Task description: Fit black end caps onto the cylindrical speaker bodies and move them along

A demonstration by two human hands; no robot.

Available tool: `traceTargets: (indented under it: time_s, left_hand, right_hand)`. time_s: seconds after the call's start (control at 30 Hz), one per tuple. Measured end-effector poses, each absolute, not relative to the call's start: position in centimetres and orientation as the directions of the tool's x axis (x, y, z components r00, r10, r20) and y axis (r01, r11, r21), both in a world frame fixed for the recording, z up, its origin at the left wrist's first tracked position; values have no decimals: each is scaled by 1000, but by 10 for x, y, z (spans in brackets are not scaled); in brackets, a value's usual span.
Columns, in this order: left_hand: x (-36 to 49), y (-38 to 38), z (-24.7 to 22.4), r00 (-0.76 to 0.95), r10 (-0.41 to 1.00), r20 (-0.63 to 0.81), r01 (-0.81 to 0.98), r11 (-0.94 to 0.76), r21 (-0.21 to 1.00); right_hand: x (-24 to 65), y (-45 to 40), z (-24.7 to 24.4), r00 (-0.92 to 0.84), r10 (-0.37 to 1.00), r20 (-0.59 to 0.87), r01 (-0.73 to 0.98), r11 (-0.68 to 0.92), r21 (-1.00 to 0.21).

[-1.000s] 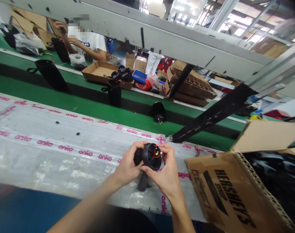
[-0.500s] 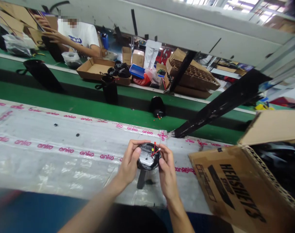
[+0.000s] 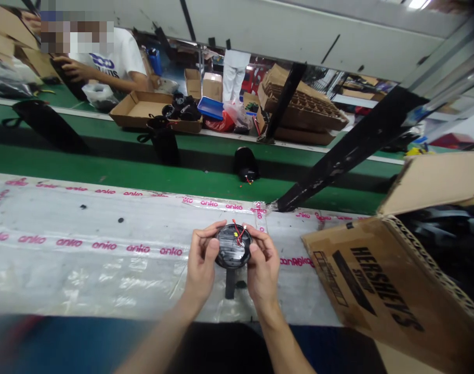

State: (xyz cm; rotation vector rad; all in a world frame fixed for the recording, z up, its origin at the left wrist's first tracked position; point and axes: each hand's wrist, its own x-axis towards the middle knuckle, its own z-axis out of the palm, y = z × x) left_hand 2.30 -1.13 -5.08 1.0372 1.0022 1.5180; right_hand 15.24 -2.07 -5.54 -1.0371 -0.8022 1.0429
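Between my two hands is a round black part (image 3: 232, 251) with a shiny face, held above the plastic-covered table. Thin red wires with small connectors and a yellow spot show on its upper right. My left hand (image 3: 202, 259) grips the left edge, thumb on the near face. On the right edge, my right hand (image 3: 262, 262) holds it with bent fingers and thumb. A dark strip (image 3: 229, 284) shows just below the part; whether it is attached is unclear.
An open cardboard box (image 3: 377, 280) with dark parts stands at right. Beyond the table, a green belt (image 3: 206, 179) carries black cylindrical pieces (image 3: 247, 163). A slanted black post (image 3: 338, 156) rises at right. A person (image 3: 116, 57) works across the belt.
Both hands and the round part have shifted slightly left in the view. The part is turned a little, showing its face rounder. The person across has lowered a hand onto a black piece.
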Motion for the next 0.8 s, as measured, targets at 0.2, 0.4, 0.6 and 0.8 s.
traceTargets:
  time_s: [0.2,0.4,0.6,0.8]
  left_hand:
    - [31,-30,-47,-209,961,181,-105,-206,973]
    - [10,10,-46,82,981,176,-171,-160,972]
    - [12,13,-44,224,959,175,-104,-155,982]
    - [20,-3,-42,41,989,141,-16,-140,990]
  right_hand:
    - [142,-45,-41,441,889,126,-13,147,-989]
    - [147,-34,-48,339,941,15,-294,121,-948]
    - [151,-24,-51,335,941,45,-357,171,-918]
    - [151,-30,-46,355,933,57,-270,160,-949]
